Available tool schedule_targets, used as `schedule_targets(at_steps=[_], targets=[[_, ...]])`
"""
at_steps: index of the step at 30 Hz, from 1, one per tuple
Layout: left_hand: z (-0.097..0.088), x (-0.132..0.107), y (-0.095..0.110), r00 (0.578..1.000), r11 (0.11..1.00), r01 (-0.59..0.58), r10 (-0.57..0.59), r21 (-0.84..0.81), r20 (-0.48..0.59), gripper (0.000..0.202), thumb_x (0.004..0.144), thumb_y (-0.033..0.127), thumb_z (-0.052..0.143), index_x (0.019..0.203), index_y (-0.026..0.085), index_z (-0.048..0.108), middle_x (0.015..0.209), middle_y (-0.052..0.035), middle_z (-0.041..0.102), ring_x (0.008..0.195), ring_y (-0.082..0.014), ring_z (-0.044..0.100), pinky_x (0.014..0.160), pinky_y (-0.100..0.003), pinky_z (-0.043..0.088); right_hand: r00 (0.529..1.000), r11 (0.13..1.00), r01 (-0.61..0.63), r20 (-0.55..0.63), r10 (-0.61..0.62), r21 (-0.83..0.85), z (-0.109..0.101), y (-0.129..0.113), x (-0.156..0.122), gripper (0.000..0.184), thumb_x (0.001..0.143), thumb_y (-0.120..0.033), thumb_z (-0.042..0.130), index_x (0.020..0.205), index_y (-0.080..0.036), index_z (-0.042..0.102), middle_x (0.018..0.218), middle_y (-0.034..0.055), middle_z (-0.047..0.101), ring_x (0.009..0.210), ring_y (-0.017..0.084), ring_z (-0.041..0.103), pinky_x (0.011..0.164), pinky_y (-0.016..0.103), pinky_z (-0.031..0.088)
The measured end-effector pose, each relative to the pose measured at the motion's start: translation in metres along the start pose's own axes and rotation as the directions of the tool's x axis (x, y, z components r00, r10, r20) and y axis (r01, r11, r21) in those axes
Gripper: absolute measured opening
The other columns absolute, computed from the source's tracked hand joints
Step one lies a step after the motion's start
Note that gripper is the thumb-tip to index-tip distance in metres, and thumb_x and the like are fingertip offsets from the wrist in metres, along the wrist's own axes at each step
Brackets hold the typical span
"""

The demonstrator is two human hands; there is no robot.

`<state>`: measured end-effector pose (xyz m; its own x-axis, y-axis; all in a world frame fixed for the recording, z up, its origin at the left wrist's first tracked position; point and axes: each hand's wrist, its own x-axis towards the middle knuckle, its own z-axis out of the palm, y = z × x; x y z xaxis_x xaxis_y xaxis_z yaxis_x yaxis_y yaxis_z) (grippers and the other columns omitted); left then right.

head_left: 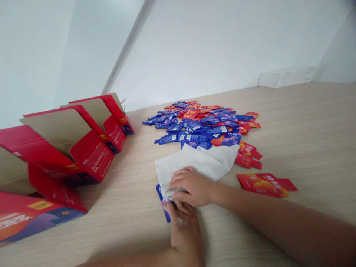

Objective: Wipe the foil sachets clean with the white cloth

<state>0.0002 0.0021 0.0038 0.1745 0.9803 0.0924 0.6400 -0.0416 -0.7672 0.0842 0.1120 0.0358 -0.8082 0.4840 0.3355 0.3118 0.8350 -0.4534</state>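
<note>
Head view: the right hand [191,187] is lying palm down on the near corner of a white cloth [200,162], its fingers close together and lightly bent, pressing the cloth onto the wooden table [306,126]. The left hand [185,230] is reaching in just in front of the cloth, fingers held close together, their tips meeting the near end of a blue packet [160,196]. That packet is sticking out from under the cloth's near left corner; whether the left fingertips are pinching it or only pressing on it, I cannot tell. Directly behind the cloth a loose pile of blue and red packets [203,124] is lying, with the cloth's far edge overlapping its nearest pieces. To the right of the cloth, apart from it, two flat red packets [264,184] are lying one over the other. Well to the left of the cloth, a row of open red cardboard boxes [69,155] is standing with flaps raised.
</note>
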Motion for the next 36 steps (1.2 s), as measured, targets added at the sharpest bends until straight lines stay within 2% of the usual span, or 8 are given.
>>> schedule_targets(at_steps=[3,6,10,15,20,27,32,36], targets=[[-0.005,0.002,-0.001,0.997,1.0,0.012,-0.012,0.01,0.075,0.043,0.08,0.005,0.04,0.116,0.001,0.063,0.111,-0.0257,0.067,0.097,-0.0317,0.067,0.096,-0.047,0.048,1.0,1.0,0.003,-0.005,-0.003,-0.002,0.001,0.001,0.0,0.03,0.09,-0.041,0.052,0.106,-0.022,0.068,0.11,0.0039,0.069,0.109,0.021,0.056,0.099,0.04,0.028],[-0.011,0.003,-0.004,0.996,1.0,-0.014,0.013,0.01,0.088,0.044,0.079,0.003,0.039,0.115,0.003,0.064,0.11,-0.0235,0.068,0.097,-0.031,0.067,0.095,-0.046,0.049,1.0,1.0,0.002,-0.009,-0.002,0.001,0.002,0.002,0.0,0.03,0.09,-0.042,0.052,0.106,-0.022,0.067,0.11,0.0031,0.069,0.109,0.02,0.056,0.099,0.039,0.028],[-0.011,0.002,-0.007,0.997,1.0,-0.022,0.022,0.009,0.067,0.043,0.08,0.004,0.038,0.112,0.002,0.065,0.107,-0.0243,0.068,0.094,-0.0308,0.068,0.092,-0.044,0.051,1.0,1.0,-0.002,-0.009,0.002,0.005,0.001,0.001,-0.001,0.029,0.09,-0.042,0.053,0.106,-0.022,0.068,0.11,0.003,0.069,0.109,0.02,0.056,0.099,0.04,0.027],[-0.003,0.0,-0.004,1.0,1.0,-0.006,0.007,0.016,-0.013,0.042,0.081,0.006,0.038,0.112,-0.001,0.065,0.105,-0.0275,0.068,0.094,-0.0316,0.068,0.094,-0.045,0.049,1.0,1.0,-0.007,-0.003,0.007,0.003,0.0,0.0,0.0,0.03,0.09,-0.042,0.052,0.106,-0.022,0.068,0.109,0.0035,0.069,0.108,0.02,0.056,0.099,0.04,0.027],[-0.005,-0.001,-0.004,0.999,1.0,-0.016,0.016,-0.009,0.032,0.041,0.08,0.005,0.04,0.112,-0.003,0.064,0.107,-0.0295,0.067,0.095,-0.0339,0.068,0.092,-0.047,0.05,1.0,1.0,-0.007,0.006,0.007,-0.002,0.0,0.0,0.0,0.03,0.09,-0.042,0.052,0.106,-0.022,0.068,0.11,0.0042,0.069,0.109,0.02,0.055,0.099,0.04,0.028],[0.002,-0.003,0.001,1.0,0.999,0.009,-0.01,-0.048,-0.028,0.041,0.082,0.005,0.038,0.113,-0.001,0.064,0.108,-0.0258,0.068,0.095,-0.0306,0.068,0.096,-0.047,0.048,1.0,1.0,-0.017,0.008,0.017,0.002,-0.001,-0.001,0.0,0.03,0.09,-0.043,0.052,0.106,-0.022,0.067,0.111,0.003,0.068,0.11,0.02,0.055,0.1,0.04,0.027],[0.0,-0.002,0.005,0.997,0.988,0.08,-0.081,-0.129,-0.002,0.039,0.081,0.003,0.041,0.112,-0.006,0.062,0.11,-0.0315,0.065,0.1,-0.0343,0.066,0.099,-0.052,0.044,1.0,1.0,-0.016,0.015,0.016,-0.001,-0.001,-0.001,0.0,0.03,0.09,-0.042,0.052,0.107,-0.023,0.067,0.111,0.0032,0.068,0.11,0.02,0.055,0.099,0.04,0.028],[-0.001,-0.001,0.005,0.999,0.991,0.041,-0.043,-0.13,-0.009,0.039,0.081,0.002,0.04,0.112,-0.004,0.063,0.108,-0.0302,0.066,0.099,-0.0334,0.067,0.097,-0.05,0.047,1.0,1.0,-0.014,0.013,0.014,0.002,-0.002,-0.001,0.0,0.03,0.09,-0.042,0.051,0.107,-0.022,0.067,0.111,0.0036,0.068,0.11,0.02,0.055,0.099,0.04,0.028]])
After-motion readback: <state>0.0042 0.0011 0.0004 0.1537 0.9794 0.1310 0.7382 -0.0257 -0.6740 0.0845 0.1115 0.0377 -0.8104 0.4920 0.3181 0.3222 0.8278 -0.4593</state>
